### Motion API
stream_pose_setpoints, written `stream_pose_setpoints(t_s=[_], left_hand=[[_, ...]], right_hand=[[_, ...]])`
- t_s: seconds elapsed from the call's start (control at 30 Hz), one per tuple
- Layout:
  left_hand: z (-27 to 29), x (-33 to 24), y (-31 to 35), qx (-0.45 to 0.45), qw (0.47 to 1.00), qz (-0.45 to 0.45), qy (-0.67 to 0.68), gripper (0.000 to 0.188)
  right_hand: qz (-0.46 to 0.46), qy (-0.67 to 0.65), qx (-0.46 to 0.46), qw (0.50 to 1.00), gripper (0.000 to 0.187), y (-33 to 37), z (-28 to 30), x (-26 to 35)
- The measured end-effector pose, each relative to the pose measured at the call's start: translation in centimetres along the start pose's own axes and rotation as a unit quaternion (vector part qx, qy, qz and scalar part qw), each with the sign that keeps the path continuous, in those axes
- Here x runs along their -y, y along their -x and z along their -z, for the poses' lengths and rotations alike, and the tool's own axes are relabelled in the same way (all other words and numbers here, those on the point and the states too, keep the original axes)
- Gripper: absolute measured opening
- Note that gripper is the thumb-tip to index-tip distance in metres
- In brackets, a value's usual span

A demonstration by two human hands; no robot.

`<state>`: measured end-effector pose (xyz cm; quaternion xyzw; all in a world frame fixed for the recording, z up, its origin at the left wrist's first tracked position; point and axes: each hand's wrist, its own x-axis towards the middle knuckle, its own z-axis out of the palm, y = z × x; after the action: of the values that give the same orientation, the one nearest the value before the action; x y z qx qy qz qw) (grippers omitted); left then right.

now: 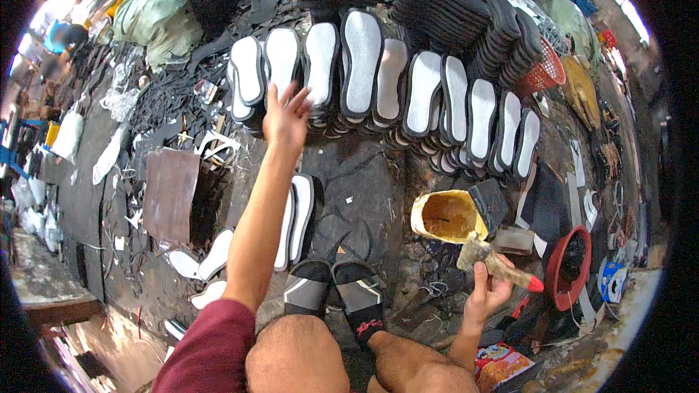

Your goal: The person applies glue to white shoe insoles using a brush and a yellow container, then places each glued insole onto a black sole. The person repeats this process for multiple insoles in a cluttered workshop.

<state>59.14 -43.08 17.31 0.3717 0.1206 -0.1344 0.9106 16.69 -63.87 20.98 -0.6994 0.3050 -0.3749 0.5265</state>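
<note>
A row of black shoe soles topped with white insoles (362,65) lies in overlapping stacks across the floor before me. My left hand (286,118) reaches out over the left part of this row, fingers spread and slightly blurred, with nothing held. It is nearest the lower end of a white-topped sole (282,54); whether it touches cannot be told. In my right hand (486,296) is a glue brush (502,268) with a red-tipped handle, its crusted bristles pointing up and left. Just beyond the bristles stands a cut-open container (444,217), coated yellow and holding brownish glue.
Tall stacks of black soles (440,4) rise behind the row. To the right stand a red bowl (569,268) and a red basket (542,69). A brown sheet (171,193) and loose white insoles (216,255) lie left. More white-topped soles (301,218) lie near my sandalled feet.
</note>
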Motion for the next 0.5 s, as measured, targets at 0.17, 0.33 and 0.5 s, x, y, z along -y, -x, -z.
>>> stream_pose_setpoints(t_s=[0.17,0.33,0.5], left_hand=[[18.0,3.3,12.1,-0.082,0.866,-0.084,-0.485,0.045],[23.2,5.7,16.3,-0.15,0.814,-0.12,-0.549,0.038],[27.0,6.3,14.5,-0.094,0.679,-0.103,-0.721,0.083]], right_hand=[[0.032,0.076,-0.017,0.996,0.029,-2.9,0.6,-2.3],[0.022,0.321,0.148,0.935,0.021,-8.7,-3.2,-5.6],[0.123,0.477,0.119,0.862,0.021,-8.7,-6.1,-6.2]])
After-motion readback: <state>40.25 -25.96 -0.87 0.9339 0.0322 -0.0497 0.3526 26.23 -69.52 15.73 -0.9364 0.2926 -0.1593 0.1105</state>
